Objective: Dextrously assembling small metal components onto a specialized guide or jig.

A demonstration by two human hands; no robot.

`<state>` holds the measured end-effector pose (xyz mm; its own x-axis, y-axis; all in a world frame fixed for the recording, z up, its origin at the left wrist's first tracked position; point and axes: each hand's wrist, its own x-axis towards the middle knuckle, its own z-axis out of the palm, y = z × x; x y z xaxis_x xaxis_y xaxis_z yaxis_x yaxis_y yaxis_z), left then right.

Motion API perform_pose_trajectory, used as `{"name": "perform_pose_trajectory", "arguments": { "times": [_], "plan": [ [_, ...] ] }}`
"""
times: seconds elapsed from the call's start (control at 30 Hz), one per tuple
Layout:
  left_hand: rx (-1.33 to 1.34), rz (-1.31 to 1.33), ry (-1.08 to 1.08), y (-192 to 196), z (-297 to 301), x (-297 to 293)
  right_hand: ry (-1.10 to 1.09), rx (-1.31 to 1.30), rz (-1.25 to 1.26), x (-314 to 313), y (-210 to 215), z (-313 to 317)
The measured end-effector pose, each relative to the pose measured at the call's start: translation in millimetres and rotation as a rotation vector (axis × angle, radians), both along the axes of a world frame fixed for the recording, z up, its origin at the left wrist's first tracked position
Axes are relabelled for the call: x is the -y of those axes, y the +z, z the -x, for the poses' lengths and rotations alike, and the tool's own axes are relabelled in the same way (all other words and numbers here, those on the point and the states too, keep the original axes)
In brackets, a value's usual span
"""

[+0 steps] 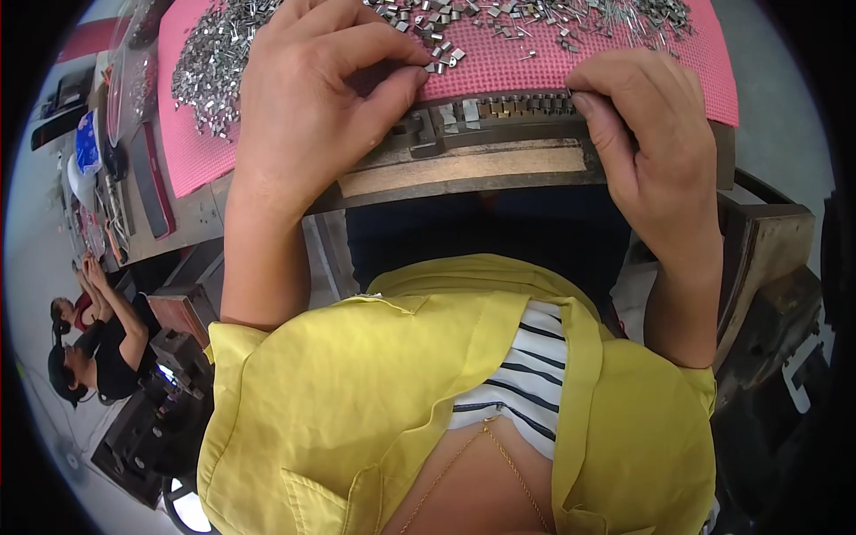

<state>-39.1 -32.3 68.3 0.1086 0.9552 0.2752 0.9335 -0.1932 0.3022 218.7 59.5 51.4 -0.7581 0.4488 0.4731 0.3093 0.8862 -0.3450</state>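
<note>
My left hand (316, 102) is closed, with thumb and forefinger nearly together at the edge of scattered small metal links (441, 55). Whether a link is between those fingertips I cannot make out. My right hand (651, 134) pinches thumb to forefinger at the right end of a row of metal links (517, 107). Anything in that pinch is too small to name. The row sits in a dark metal fixture (423, 134) along the table's near edge. Two shiny flat pieces (471, 111) stand at its left part. Thin metal pins (624, 22) lie beyond my right hand.
A pink woven mat (722, 85) covers the work surface, with a large heap of small metal parts (209, 80) at left. A wooden strip (473, 167) runs along the front edge. Clear plastic bags and tools lie farther left, where other people (116, 357) sit.
</note>
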Motion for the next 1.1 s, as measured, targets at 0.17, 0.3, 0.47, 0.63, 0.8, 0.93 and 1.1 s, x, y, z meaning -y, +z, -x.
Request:
{"name": "perform_pose_trajectory", "arguments": {
  "times": [0.17,0.3,0.47,0.63,0.8,0.93,1.1],
  "plan": [
    [0.126,-0.072,0.002,-12.4,0.6,2.3,-0.015,0.018,-0.001,4.7,-0.2,-3.7],
    [0.348,-0.145,0.036,-10.1,-19.6,9.4,-0.015,0.008,-0.02,8.3,-0.1,-5.0],
    [0.191,-0.192,-0.057,-12.8,-48.5,4.4,-0.03,0.023,-0.055,12.4,0.6,1.3],
    [0.164,-0.251,-0.037,-23.0,-61.0,1.3,-0.037,0.057,-0.075,14.5,2.1,4.0],
    [0.119,-0.282,-0.012,-26.1,-65.7,0.7,-0.039,0.046,-0.084,16.8,5.9,7.5],
    [0.188,-0.181,0.024,-21.3,-66.0,3.0,-0.036,0.047,-0.05,15.9,7.9,4.6],
    [0.292,-0.106,0.011,-20.4,-62.2,3.6,-0.075,-0.015,0.036,15.0,3.4,-3.0]
  ]
}}
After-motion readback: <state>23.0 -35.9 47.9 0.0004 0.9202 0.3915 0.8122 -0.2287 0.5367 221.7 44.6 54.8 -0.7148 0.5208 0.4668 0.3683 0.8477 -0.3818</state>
